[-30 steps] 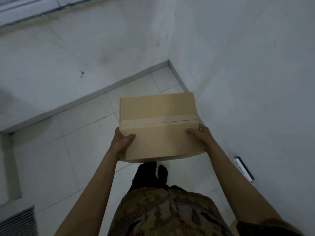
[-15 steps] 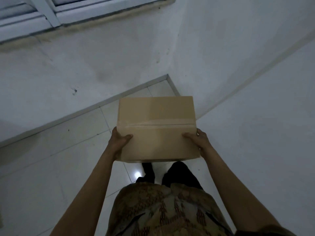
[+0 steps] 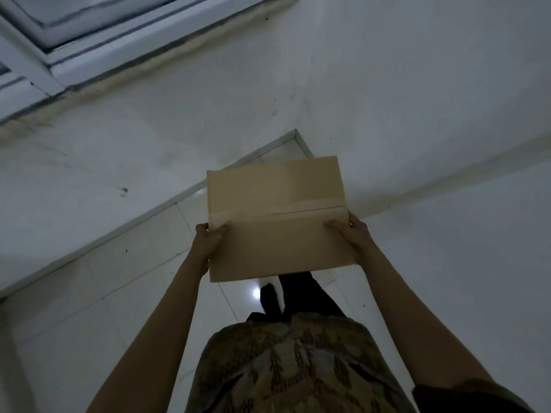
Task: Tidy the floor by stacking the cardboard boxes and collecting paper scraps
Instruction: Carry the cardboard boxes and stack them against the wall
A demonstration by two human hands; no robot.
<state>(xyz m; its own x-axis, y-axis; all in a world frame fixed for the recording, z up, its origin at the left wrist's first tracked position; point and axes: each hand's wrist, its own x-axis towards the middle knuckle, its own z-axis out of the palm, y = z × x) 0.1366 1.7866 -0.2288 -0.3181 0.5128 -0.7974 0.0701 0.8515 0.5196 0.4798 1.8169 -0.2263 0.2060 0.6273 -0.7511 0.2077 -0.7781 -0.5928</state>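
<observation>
A closed brown cardboard box point(image 3: 277, 216) with a taped seam across its top is held up in front of my body, above the tiled floor. My left hand point(image 3: 208, 239) grips its left side, thumb lying on the top face. On the opposite side my right hand point(image 3: 354, 236) grips it the same way, thumb on top. The fingers of both hands are hidden under and behind the box. No other boxes or paper scraps are in view.
White walls meet in a corner point(image 3: 295, 132) just beyond the box. A window frame point(image 3: 53, 55) runs along the upper left wall. White floor tiles point(image 3: 104, 287) spread out to the left; my legs and feet point(image 3: 286, 293) stand below the box.
The view has tilted upward and shifted, showing more of the window frame. The box stays held by both hands and sits a little higher and closer to the corner.
</observation>
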